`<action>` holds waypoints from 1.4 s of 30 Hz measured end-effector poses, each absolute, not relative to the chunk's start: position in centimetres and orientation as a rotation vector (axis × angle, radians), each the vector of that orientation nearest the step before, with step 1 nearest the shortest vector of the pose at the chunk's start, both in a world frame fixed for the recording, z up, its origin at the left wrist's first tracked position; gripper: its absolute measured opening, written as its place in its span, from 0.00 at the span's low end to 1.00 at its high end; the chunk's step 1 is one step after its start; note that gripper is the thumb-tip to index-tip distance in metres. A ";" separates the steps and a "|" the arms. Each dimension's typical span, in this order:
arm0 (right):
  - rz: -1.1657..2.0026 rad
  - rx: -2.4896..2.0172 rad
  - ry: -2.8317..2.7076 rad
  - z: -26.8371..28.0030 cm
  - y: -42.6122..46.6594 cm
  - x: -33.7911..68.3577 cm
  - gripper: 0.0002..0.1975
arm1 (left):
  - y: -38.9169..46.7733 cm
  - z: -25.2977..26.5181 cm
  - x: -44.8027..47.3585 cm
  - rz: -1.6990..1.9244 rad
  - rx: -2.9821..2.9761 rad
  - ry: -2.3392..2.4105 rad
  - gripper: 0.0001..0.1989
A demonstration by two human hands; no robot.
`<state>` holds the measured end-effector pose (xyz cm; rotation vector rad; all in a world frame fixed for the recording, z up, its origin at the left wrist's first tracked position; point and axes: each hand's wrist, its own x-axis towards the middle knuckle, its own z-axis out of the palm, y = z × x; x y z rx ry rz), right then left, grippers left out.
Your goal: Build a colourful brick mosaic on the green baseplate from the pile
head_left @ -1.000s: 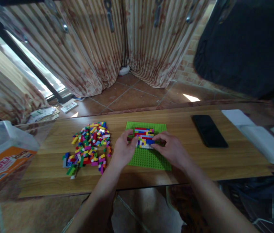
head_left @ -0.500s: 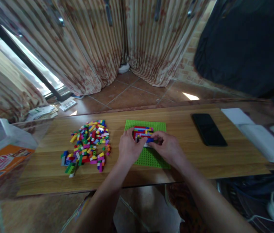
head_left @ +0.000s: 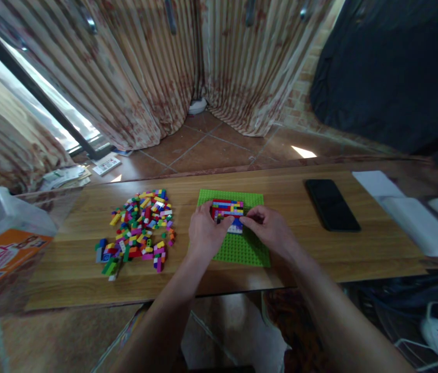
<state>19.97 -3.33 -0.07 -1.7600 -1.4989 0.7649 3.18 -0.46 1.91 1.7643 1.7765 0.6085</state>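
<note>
A flat, multicoloured block of toy bricks (head_left: 228,205) sits on a green studded baseplate (head_left: 242,254). My left hand (head_left: 208,230) curls round the left side of this block, its thumb reaching across the front. On the right, my right hand (head_left: 267,228) has thumb and index finger pinched together at the end of a blue brick (head_left: 236,221). The blue brick lies along the near part of the block, with white bricks (head_left: 235,229) showing just in front of it. The left fingertips are partly hidden behind the block.
Left of the baseplate spreads a pile of loose coloured bricks (head_left: 141,225) on the wooden table (head_left: 296,269). A black phone (head_left: 332,204) lies to the right. A clear plastic tub (head_left: 9,223) with an orange label stands at the far left. White objects (head_left: 423,223) lie beyond the right edge.
My right hand has drawn slightly back to the right, uncovering more of the block's right side and the white bricks. The left hand keeps its place at the block; the view has shifted slightly.
</note>
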 end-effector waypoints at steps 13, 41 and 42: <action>0.761 -1.852 -1.456 0.3 -2.7 19.2 0.09 | -0.5 1.7 3.8 0.595 1.803 1.825 0.28; 0.889 -1.770 -1.336 -0.5 -2.8 19.3 0.16 | -0.8 1.0 2.0 0.697 1.716 1.673 0.15; 0.904 -1.771 -1.315 -0.5 -2.8 19.3 0.16 | -0.9 0.9 2.0 0.696 1.704 1.672 0.15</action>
